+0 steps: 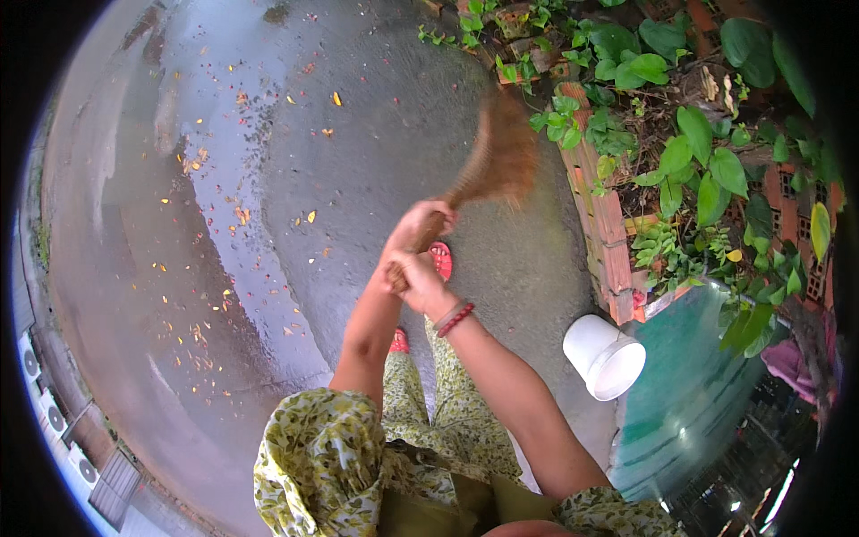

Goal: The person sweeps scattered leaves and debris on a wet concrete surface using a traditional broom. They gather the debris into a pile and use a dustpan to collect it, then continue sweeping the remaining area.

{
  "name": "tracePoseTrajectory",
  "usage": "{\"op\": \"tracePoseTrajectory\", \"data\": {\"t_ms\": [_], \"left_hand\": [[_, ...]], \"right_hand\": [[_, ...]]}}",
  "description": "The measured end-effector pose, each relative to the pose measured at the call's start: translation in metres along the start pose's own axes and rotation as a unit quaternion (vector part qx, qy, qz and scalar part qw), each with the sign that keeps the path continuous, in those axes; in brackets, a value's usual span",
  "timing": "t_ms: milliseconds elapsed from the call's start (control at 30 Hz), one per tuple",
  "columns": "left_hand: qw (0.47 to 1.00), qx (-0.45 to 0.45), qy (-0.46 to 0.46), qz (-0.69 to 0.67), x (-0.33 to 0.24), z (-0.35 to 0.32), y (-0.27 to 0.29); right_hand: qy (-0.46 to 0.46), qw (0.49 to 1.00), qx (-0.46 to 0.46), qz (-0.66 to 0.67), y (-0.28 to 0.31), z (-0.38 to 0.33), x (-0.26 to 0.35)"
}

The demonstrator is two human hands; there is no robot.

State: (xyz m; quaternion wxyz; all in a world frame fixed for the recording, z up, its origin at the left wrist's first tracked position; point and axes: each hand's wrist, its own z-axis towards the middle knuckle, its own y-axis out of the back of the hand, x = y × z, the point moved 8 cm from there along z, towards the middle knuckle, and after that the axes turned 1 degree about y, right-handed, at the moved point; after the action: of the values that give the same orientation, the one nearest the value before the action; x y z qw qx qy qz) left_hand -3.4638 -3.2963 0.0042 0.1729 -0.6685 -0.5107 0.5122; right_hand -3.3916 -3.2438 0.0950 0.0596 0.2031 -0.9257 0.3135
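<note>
A brown broom [503, 154] of bundled fibres is swung out ahead of me, its head smeared by motion and near the brick edging. My left hand [422, 222] is wrapped round the handle close to the bristles. Farther down, my right hand [418, 280] closes on the handle's end, with red and pale bands on that wrist. Both arms reach forward from patterned sleeves. Below the hands, a red sandal [440, 258] shows on one foot, and the other foot is mostly covered by my arm.
Yellow leaves [242, 215] and small red bits lie scattered over the wet pavement [358, 161]. On the right, brick edging [608, 237] borders a bed of green plants [693, 148]. A white bucket [604, 356] lies tilted beside a green surface [689, 394]. Outdoor fan units [54, 412] line the far left.
</note>
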Motion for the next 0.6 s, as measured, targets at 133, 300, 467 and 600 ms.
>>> {"op": "tracePoseTrajectory", "data": {"t_ms": [133,300,467,600], "left_hand": [[0.971,-0.213,-0.040,-0.099,-0.015,0.012,0.032],[0.944,-0.307,-0.006,-0.119,0.020,-0.002,-0.059],[0.941,-0.297,0.139,-0.081,0.109,-0.041,-0.172],[0.961,-0.165,0.209,-0.079,0.186,-0.041,-0.148]], "right_hand": [[-0.089,0.987,0.086,-0.097,0.027,-0.014,0.016],[-0.125,0.967,0.093,-0.203,0.112,-0.121,0.108],[-0.058,0.984,-0.100,-0.132,0.128,-0.224,0.076],[-0.073,0.973,-0.172,-0.134,0.154,-0.181,0.038]]}}
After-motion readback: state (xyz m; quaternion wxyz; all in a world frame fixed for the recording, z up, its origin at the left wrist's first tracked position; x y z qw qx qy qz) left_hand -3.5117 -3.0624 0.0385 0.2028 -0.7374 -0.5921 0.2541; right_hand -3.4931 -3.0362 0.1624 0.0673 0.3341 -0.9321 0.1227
